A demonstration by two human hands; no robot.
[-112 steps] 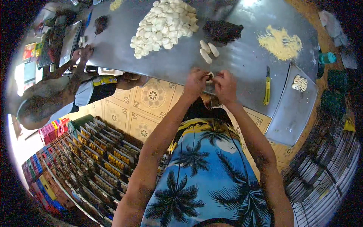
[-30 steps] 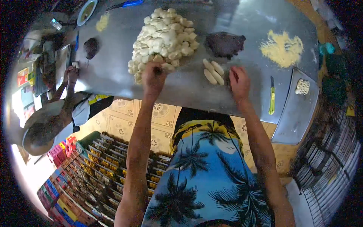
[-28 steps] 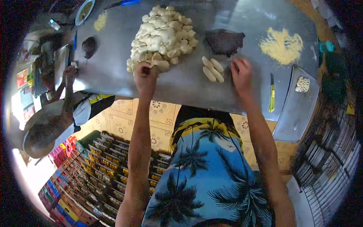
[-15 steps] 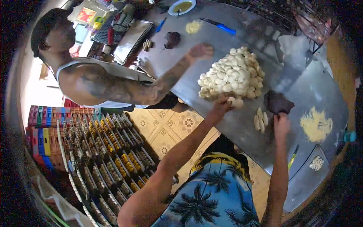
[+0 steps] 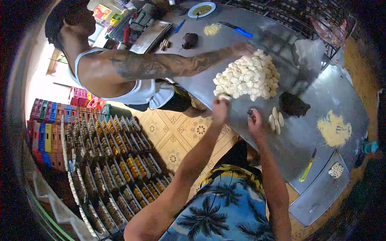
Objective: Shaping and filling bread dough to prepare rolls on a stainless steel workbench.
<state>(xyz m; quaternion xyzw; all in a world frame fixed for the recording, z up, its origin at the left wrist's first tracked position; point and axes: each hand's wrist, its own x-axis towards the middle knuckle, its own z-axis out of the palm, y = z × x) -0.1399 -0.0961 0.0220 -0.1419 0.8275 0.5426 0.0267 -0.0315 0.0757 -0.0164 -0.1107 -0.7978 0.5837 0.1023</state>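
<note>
The left hand (image 5: 220,111) is gripping a small pale dough piece (image 5: 224,97); the right hand (image 5: 256,123) is pinching a dark-brown lump (image 5: 251,111); 4 white oblong dough rolls (image 5: 275,114) (seemingly finished) are lying beside it; a white dough-ball heap (image 5: 248,76) is remaining unshaped.

Left of the left hand (image 5: 220,110) lies a tan floor (image 5: 181,141) of flower-patterned tiles, where a large rack (image 5: 69,172) of trays stands; farther left are stacked coloured crates (image 5: 48,144) near white daylight glare. A grey metal table (image 5: 297,138) reaches beyond the right hand (image 5: 256,122). Dark metal framework (image 5: 297,12) borders its far edge, possibly shelving, though it is too dim to be sure.
</note>
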